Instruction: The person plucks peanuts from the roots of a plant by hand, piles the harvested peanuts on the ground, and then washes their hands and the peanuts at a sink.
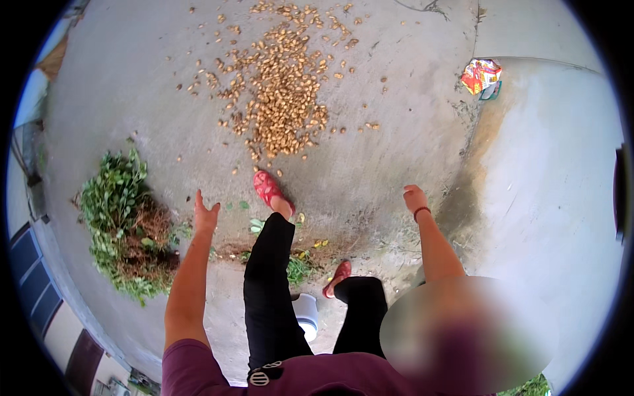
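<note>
I saw a purple short-sleeved shirt (330,374), black trousers (272,284), red shoes (266,185) and, seemingly, a dark beaded bracelet (422,212).

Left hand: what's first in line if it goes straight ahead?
Past bare concrete, the left hand would likely meet the scattered peanuts at their left fringe. Its height above the ground is unclear, so it might pass over them.

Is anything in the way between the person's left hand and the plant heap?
Nothing visible stands between them: the open, empty left hand is just right of the plant heap, with floor in the gap. The left red shoe is on the hand's other side.
</note>
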`<state>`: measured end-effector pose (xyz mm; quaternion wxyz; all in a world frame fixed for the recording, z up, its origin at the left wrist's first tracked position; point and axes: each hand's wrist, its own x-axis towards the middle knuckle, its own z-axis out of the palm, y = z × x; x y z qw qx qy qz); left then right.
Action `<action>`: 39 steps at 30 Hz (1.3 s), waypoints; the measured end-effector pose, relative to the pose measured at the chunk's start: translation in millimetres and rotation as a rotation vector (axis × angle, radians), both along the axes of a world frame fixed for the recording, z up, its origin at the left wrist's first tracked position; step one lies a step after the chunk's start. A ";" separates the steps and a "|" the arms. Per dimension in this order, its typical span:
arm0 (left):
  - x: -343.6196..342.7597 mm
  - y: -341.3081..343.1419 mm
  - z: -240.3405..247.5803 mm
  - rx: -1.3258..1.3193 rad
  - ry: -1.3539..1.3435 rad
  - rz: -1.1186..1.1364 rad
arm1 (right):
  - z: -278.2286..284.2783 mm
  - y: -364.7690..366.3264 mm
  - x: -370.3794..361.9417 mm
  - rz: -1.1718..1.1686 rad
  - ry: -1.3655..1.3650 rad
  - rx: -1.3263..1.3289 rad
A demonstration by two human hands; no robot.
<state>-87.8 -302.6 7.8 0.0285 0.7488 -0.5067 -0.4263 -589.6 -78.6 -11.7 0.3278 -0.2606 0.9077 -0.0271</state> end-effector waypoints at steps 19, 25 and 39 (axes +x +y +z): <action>-106.3 -92.9 -224.7 0.586 0.035 0.867 | -242.2 -196.2 98.8 -0.309 0.387 -0.505; -205.0 -113.1 -163.6 0.579 0.621 0.483 | -191.5 -298.2 193.0 0.102 -0.014 -0.672; -36.6 -169.0 -269.6 -0.513 -0.496 -0.005 | -260.3 -233.0 -116.2 -0.173 0.857 -0.440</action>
